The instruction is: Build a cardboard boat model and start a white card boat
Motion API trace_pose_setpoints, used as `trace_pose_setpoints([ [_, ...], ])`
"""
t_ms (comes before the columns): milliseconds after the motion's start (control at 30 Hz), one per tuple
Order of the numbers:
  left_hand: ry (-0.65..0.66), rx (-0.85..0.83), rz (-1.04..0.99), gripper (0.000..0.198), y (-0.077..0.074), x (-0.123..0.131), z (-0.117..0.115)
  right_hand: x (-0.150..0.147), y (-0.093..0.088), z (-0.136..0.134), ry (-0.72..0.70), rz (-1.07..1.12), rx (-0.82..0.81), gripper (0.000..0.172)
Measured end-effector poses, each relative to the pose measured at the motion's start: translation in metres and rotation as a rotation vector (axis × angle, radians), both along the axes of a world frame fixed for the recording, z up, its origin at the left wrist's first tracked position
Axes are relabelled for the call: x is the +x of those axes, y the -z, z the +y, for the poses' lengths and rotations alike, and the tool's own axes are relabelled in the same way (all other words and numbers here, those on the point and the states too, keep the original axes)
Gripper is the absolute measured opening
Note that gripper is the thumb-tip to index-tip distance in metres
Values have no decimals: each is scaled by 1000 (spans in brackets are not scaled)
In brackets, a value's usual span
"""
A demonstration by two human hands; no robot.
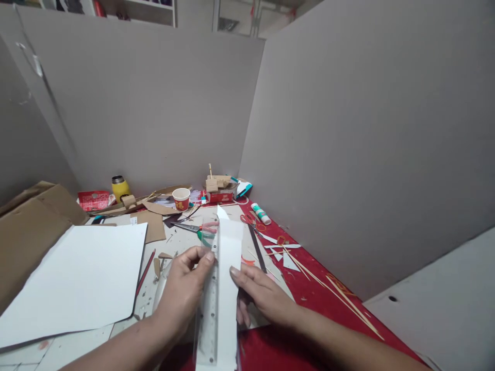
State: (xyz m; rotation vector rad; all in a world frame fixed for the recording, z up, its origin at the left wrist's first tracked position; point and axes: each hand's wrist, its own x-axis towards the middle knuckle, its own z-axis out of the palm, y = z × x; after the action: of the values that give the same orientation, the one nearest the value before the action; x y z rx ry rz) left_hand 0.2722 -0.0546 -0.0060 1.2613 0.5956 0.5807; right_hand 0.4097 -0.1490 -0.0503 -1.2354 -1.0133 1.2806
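Note:
My left hand (185, 281) pinches a clear plastic ruler (208, 322) at its left edge, between thumb and fingers. A long white strip of paper or card (228, 304) lies lengthwise along the ruler. My right hand (265, 293) grips the strip's right edge, thumb on top and fingers curled underneath. Both things are held up over the near edge of the table. Behind the ruler's far end lie green-handled scissors (199, 232), partly hidden by it. Whether my right fingers also touch the ruler underneath cannot be made out.
On the left lie a large white sheet (88, 273), a cardboard box (38, 232) and a red pencil (146, 273). Farther back stand a paper cup (181, 200) and a yellow bottle (120, 189). A glue stick (260, 214), orange scissors (253, 222) and thin sticks (336, 293) lie right. Grey partitions enclose the table.

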Motion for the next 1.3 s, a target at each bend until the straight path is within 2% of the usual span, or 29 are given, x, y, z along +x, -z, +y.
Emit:
trace_pose_setpoints([
  [100, -70, 48, -11, 27, 4, 7, -5, -1, 0, 0, 4, -8, 9, 49],
  [300, -121, 128, -34, 19, 11, 15, -17, -1, 1, 1, 24, -80, 33, 49],
  [400, -159, 250, -5, 30, 12, 17, -18, 1, 3, 1, 23, -84, 43, 46],
  [533, -66, 433, 54, 52, 10, 14, -16, -3, 4, -1, 29, -78, 16, 46],
  [733, 74, 700, 128, 61, 17, 9, -22, -6, 0, -6, 169, -38, -70, 46],
  [833, 104, 734, 117, 67, 9, -2, -14, -1, -1, -8, 202, -28, -32, 45],
  [900, 26, 691, 141, 66, -5, -20, 6, 3, -2, -8, 220, -30, -36, 44],
  [933, -64, 702, 162, 64, -13, -34, 22, 4, -3, -9, 234, -42, -48, 44],
  [1000, -256, 851, 333, 61, -28, -69, 59, 5, -5, -9, 248, -64, -70, 45],
  [1033, -356, 951, 517, 59, -35, -91, 78, 5, -5, -9, 243, -66, -80, 46],
  [1100, -482, 1080, 1191, 57, -43, -136, 111, 4, -6, -8, 200, -50, -110, 48],
  [1133, -512, 1050, 1353, 58, -44, -158, 123, 3, -6, -8, 175, -39, -126, 49],
  [1200, -555, 998, 1532, 56, -40, -194, 136, 0, -6, -7, 148, -24, -155, 49],
  [1300, -534, 947, 1646, 54, -22, -221, 139, -3, -5, -6, 147, -27, -191, 50],
])
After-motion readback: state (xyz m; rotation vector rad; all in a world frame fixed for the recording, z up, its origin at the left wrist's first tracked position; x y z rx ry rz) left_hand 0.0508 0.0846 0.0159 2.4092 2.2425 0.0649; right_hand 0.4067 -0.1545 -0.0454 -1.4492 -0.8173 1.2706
